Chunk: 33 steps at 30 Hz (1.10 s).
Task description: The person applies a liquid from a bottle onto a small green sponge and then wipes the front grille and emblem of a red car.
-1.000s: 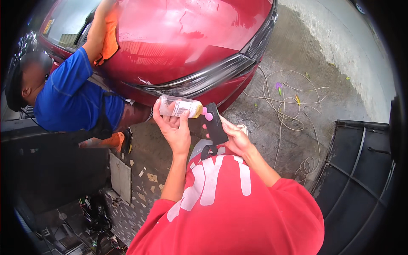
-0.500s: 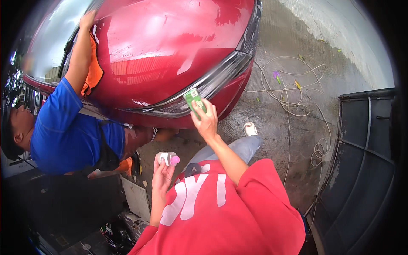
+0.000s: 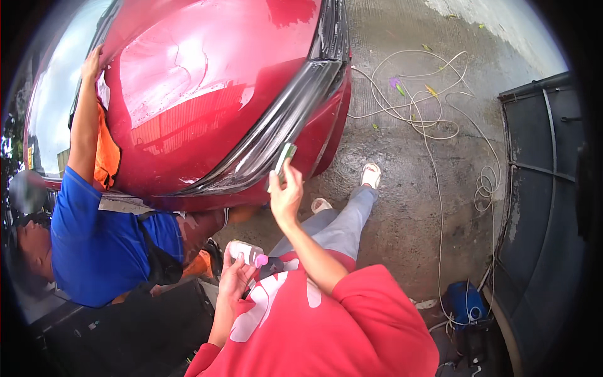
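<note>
My left hand (image 3: pixel 232 278) is closed around a small clear bottle (image 3: pixel 245 252) with a white label and a pink cap, held low in front of my red shirt. The bottle lies tilted, its cap pointing right. My right hand (image 3: pixel 287 200) pinches a small flat green block (image 3: pixel 285 158) between thumb and fingers; its narrow edge faces me. That block is close to the front of a red car (image 3: pixel 251 69), by the long dark headlight and trim strip (image 3: pixel 267 129), which has whitish streaks. Whether the block touches the car I cannot tell.
A co-worker in a blue shirt (image 3: pixel 116 245) crouches at left, reaching an arm over the hood beside an orange cloth (image 3: pixel 107 151). A pale hose (image 3: pixel 433 125) lies looped on the wet concrete. A dark metal gate (image 3: pixel 537 182) stands right, near a blue machine (image 3: pixel 463 301).
My right hand has turned the green block from its broad face to its edge, drawing it slightly back from the headlight. The bottle has tipped further over. The whole view has shifted.
</note>
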Each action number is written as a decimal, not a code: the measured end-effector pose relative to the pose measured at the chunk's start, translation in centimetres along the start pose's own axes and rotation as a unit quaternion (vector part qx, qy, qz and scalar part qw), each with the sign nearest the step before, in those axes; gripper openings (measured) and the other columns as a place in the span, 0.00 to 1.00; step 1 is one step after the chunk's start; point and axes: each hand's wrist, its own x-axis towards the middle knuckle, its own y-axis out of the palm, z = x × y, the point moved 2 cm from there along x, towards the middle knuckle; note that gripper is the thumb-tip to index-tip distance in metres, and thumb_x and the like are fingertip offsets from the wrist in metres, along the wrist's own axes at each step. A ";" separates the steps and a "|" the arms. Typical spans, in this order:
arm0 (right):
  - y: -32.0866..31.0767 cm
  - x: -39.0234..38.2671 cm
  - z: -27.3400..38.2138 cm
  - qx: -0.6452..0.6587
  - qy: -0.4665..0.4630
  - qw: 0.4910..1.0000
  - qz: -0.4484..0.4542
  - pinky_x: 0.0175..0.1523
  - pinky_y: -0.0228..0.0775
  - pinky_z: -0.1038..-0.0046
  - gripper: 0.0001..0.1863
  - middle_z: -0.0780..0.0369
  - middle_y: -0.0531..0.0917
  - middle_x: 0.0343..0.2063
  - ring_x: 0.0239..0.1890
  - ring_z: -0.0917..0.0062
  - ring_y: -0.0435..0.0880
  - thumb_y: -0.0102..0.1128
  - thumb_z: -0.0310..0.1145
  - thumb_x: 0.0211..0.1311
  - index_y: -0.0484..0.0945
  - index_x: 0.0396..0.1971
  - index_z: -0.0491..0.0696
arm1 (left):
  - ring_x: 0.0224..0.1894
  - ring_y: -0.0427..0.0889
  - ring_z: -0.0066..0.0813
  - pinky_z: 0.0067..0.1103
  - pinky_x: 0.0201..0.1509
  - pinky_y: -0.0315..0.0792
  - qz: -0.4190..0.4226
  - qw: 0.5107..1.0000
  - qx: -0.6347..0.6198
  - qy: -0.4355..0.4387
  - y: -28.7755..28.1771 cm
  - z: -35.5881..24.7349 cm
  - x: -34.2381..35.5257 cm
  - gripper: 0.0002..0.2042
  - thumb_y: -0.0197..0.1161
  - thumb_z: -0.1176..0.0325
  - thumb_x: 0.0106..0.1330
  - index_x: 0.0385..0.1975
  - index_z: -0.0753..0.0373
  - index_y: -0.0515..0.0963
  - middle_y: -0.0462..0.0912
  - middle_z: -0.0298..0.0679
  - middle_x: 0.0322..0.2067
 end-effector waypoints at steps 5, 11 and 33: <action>-1.0 16.5 -1.2 0.021 0.108 0.994 0.017 0.46 0.74 0.64 0.27 0.51 0.84 0.34 0.41 0.66 0.85 0.65 0.38 0.61 0.76 0.57 0.41 | 0.53 0.80 0.39 0.35 0.54 0.80 0.028 0.999 -0.018 -0.015 1.5 0.8 0.5 0.32 0.56 0.75 0.71 0.70 0.44 0.52 0.74 0.42 0.55; -1.7 20.9 -4.2 0.130 0.174 0.975 0.046 0.34 0.74 0.66 0.23 0.56 0.81 0.19 0.25 0.71 0.84 0.57 0.42 0.67 0.77 0.56 0.46 | 0.54 0.81 0.40 0.33 0.53 0.81 0.015 1.000 0.008 -0.015 4.1 0.6 0.8 0.31 0.56 0.76 0.71 0.70 0.44 0.52 0.75 0.42 0.54; -3.3 19.2 -1.6 -0.041 -0.060 0.997 -0.003 0.53 0.71 0.65 0.25 0.50 0.74 0.50 0.48 0.63 0.78 0.67 0.32 0.58 0.78 0.56 0.44 | 0.53 0.81 0.37 0.35 0.56 0.79 0.103 0.994 -0.039 -0.005 1.8 -0.3 0.6 0.36 0.58 0.74 0.70 0.73 0.43 0.48 0.75 0.43 0.55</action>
